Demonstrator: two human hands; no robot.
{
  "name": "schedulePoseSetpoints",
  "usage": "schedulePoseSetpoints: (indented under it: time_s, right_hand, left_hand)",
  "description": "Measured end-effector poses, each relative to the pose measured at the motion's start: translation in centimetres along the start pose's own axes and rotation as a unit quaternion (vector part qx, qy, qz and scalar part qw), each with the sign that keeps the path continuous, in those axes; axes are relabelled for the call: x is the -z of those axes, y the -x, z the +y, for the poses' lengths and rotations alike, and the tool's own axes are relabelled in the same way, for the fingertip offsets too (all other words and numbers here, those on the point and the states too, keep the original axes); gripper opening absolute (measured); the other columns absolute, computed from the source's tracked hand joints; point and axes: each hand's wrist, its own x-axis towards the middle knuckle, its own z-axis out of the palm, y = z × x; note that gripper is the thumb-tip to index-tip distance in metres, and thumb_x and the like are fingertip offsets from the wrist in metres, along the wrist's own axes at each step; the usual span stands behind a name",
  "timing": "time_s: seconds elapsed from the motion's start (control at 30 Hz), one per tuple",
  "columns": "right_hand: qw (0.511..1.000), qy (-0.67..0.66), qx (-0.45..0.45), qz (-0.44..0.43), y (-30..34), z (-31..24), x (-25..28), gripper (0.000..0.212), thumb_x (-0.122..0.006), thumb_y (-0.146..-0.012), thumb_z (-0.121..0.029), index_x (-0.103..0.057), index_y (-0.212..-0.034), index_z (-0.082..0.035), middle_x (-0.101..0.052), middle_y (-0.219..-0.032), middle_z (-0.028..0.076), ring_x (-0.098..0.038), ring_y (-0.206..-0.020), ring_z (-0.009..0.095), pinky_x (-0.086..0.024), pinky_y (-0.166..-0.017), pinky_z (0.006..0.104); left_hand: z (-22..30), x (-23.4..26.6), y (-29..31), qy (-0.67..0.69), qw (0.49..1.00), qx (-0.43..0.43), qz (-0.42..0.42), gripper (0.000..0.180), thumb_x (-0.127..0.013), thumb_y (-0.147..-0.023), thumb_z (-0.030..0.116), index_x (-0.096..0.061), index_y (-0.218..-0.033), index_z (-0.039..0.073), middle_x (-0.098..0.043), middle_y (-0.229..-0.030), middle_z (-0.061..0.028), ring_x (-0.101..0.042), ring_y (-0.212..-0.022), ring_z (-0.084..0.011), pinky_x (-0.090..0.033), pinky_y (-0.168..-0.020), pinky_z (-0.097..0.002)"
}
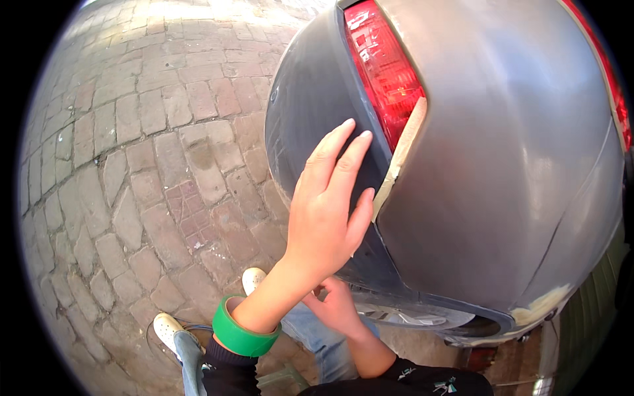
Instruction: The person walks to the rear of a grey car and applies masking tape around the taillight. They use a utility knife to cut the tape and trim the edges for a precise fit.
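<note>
My left hand (327,198) is open, its fingers stretched over the dark grey car body panel (307,99) beside the red tail light (383,66). A cream strip of masking tape (399,155) runs along the lower edge of the light and down the panel seam, close to my left thumb. Around my left wrist hangs a roll of green tape (246,336). Lower down, my right hand (340,307) is partly hidden behind the left wrist. Its visible fingers are curled; whatever they hold is out of sight.
The matte grey rear of the car (489,145) fills the right side, with a second red light (611,66) at its far edge. A wheel (422,318) shows beneath the body. Uneven paving bricks (152,185) cover the ground at left, near my light-coloured shoes (168,330).
</note>
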Motion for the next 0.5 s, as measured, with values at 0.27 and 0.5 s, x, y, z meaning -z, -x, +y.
schedulePoseSetpoints:
  time_s: [0.27, 0.5]
  right_hand:
    - [0.986, -0.147, 0.053, 0.066, 0.5, -1.3, 0.5, 0.02, -0.068, -0.081, -0.015, -0.055, -0.081, 0.0, -0.059, -0.066, 0.01, -0.056, -0.056, 0.017, -0.043, -0.053, 0.0317]
    - [0.923, -0.221, 0.215, 0.232, 6.0, -5.5, -1.3, 0.02, -0.068, -0.076, -0.012, -0.051, -0.08, -0.003, -0.053, -0.07, 0.009, -0.056, -0.065, 0.027, -0.043, -0.057, 0.0369]
  left_hand:
    - [1.5, 1.1, 6.5, -0.209, 0.957, 0.161, -0.125, 0.053, -0.061, -0.084, 0.007, -0.042, -0.134, 0.003, -0.042, -0.13, -0.0173, -0.046, -0.12, -0.0317, -0.04, -0.098, -0.0389]
    - [11.3, 6.3, 14.5, -0.219, 0.95, 0.213, -0.062, 0.049, -0.052, -0.095, 0.023, -0.037, -0.136, -0.002, -0.042, -0.134, -0.0164, -0.047, -0.117, -0.027, -0.04, -0.096, -0.0376]
